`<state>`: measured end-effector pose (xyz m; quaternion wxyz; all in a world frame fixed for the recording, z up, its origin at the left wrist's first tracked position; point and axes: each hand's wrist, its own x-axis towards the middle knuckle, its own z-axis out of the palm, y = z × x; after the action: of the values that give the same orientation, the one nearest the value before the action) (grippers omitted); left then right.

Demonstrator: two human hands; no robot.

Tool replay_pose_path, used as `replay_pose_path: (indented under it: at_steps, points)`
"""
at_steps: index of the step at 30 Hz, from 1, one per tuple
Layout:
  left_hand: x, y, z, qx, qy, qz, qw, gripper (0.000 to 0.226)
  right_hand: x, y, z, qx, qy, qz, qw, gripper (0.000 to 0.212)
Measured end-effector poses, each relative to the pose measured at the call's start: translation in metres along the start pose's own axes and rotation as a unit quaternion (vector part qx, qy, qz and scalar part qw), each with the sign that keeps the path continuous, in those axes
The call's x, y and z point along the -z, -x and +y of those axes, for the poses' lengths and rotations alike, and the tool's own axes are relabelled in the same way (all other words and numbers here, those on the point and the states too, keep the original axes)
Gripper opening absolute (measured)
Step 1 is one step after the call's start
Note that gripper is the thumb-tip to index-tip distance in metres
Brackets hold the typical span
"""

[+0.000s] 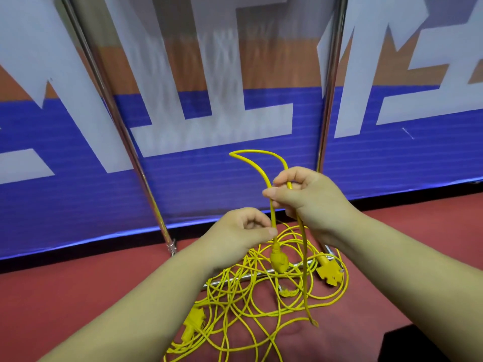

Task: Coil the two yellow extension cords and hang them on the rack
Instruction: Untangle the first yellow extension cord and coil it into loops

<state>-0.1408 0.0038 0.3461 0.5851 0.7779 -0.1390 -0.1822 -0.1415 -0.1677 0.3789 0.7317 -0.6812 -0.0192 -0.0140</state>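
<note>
Yellow cord [271,212], centre frame, first loop | right hand [305,197] pinched loop; left hand [243,228] gripped strand above plug [279,262] | risk: floor tangle [251,304] snagging, knotting coil.

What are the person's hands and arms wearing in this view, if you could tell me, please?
Nothing shows on them: the left hand and right hand are bare, without gloves, rings or a watch, and both forearms are uncovered, no sleeve reaching into view.
</note>
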Motion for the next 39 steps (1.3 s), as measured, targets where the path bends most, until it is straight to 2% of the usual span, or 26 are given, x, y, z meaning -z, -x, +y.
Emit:
replay_pose_path:
  at_steps: [2, 6, 9, 15, 17, 19, 22, 24, 26, 29, 31, 33, 36, 39]
  points:
    - [-0.006, -0.001, 0.001, 0.014, 0.041, -0.005, 0.999, 0.032, 0.002, 0.000, -0.001, -0.001, 0.007, 0.000, 1.000, 0.021]
    - [-0.015, -0.008, 0.001, 0.014, 0.076, -0.004, 0.997, 0.007, 0.009, -0.002, -0.005, -0.001, 0.013, 0.004, 1.000, 0.019]
    - [-0.008, -0.010, 0.005, 0.017, 0.089, 0.025, 0.996, 0.009, 0.019, -0.006, -0.007, -0.012, 0.002, 0.022, 1.000, 0.018]
    - [0.022, -0.011, 0.012, 0.049, 0.217, 0.127, 0.967, 0.024, 0.051, -0.017, 0.002, -0.020, 0.212, 0.064, 0.975, 0.038]
    - [0.031, -0.011, 0.011, 0.035, 0.237, 0.143, 0.960, 0.027, 0.055, -0.020, 0.004, -0.018, 0.265, 0.063, 0.962, 0.025]
    - [0.039, -0.010, 0.011, 0.024, 0.232, 0.138, 0.962, 0.024, 0.057, -0.021, 0.007, -0.009, 0.325, 0.059, 0.944, 0.010]
    - [0.047, -0.009, 0.011, 0.027, 0.231, 0.124, 0.965, 0.026, 0.059, -0.021, 0.009, 0.011, 0.357, 0.048, 0.933, 0.002]
    - [0.050, -0.009, 0.013, 0.033, 0.248, 0.131, 0.959, 0.027, 0.060, -0.019, 0.009, 0.031, 0.371, 0.045, 0.927, 0.006]
    - [0.051, -0.008, 0.014, 0.046, 0.252, 0.130, 0.958, 0.017, 0.058, -0.018, 0.007, 0.051, 0.385, 0.051, 0.920, 0.014]
    - [0.050, -0.007, 0.015, 0.053, 0.257, 0.124, 0.957, 0.032, 0.053, -0.020, 0.005, 0.063, 0.399, 0.032, 0.914, 0.023]
    - [0.046, -0.007, 0.014, 0.033, 0.260, 0.134, 0.956, 0.030, 0.049, -0.019, 0.005, 0.059, 0.392, -0.008, 0.918, 0.030]
    - [0.042, -0.009, 0.013, 0.013, 0.250, 0.143, 0.957, 0.021, 0.046, -0.017, 0.006, 0.063, 0.384, -0.039, 0.920, 0.029]
    - [0.042, -0.011, 0.011, -0.011, 0.187, 0.160, 0.969, 0.023, 0.043, -0.016, 0.009, 0.085, 0.379, -0.034, 0.921, 0.018]
    - [0.044, -0.010, 0.011, -0.020, 0.160, 0.169, 0.972, 0.022, 0.041, -0.014, 0.007, 0.122, 0.422, -0.017, 0.898, 0.015]
